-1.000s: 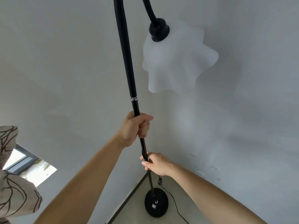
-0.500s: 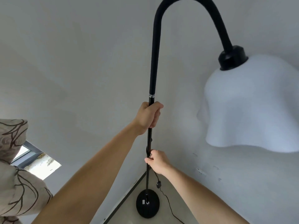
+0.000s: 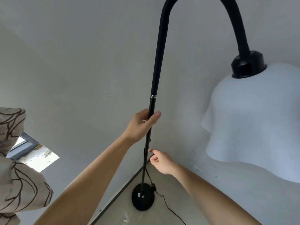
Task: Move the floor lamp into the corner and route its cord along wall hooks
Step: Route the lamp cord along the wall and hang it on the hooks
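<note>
Right hand [image 3: 159, 161] just off the pole [image 3: 150, 127], fingers apart; left hand [image 3: 142, 124] loosening; lamp base [image 3: 142, 198] parked in floor corner, cord [image 3: 170, 210] next.

Right hand [image 3: 159, 161] has let go of the lamp pole [image 3: 151, 114]; left hand [image 3: 142, 125] loosened its grip

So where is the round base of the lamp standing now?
In the head view the lamp base stands on the floor at lower centre, in the corner where the two walls meet, below the right hand, with the cord trailing to its right.

matt black metal pole [image 3: 157, 62], frosted white shade [image 3: 253, 117], patterned cloth [image 3: 17, 181].
</note>
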Demonstrator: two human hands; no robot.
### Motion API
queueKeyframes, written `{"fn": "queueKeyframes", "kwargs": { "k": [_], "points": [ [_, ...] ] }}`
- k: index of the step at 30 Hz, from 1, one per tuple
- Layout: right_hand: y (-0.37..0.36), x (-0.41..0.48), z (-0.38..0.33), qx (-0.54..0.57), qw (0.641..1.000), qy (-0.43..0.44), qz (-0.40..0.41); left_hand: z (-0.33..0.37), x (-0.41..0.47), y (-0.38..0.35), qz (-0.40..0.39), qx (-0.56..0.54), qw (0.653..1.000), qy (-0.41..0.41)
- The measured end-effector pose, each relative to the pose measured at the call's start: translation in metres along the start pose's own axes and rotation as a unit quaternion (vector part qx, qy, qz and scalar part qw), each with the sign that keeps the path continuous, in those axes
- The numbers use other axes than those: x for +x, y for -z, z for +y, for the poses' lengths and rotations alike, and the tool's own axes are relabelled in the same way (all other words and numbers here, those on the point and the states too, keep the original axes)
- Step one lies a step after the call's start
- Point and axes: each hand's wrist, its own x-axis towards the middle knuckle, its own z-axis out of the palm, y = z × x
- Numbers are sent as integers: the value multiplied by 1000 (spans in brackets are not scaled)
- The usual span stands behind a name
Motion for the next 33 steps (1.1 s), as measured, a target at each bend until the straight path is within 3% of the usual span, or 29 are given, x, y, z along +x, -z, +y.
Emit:
{"fn": "queueKeyframes", "kwargs": {
  "k": [2,6,10,15,20,25,29,33],
  "points": [
    [10,-1,4,0,1000,2,16,-28,-15,7,14,12,1000,25],
    [30,-5,-4,38,999,11,32,-95,-46,3,66,15,982,175],
    [41,-14,-26,100,993,67,10,-153,-76,-8,-95,210,939,255],
    [39,-21,-37,111,988,106,25,-162,-81,-33,-139,178,944,240],
    [35,-28,-33,77,987,129,57,-159,-78,-44,-63,216,950,218],
    [33,-35,-27,-5,984,160,78,-162,-86,-40,-68,275,941,187],
    [31,-35,-28,-39,988,137,63,-160,-92,-30,-73,352,920,154],
    [25,-31,-27,-13,996,81,39,-156,-97,-13,-33,255,941,220]
  ]
}}
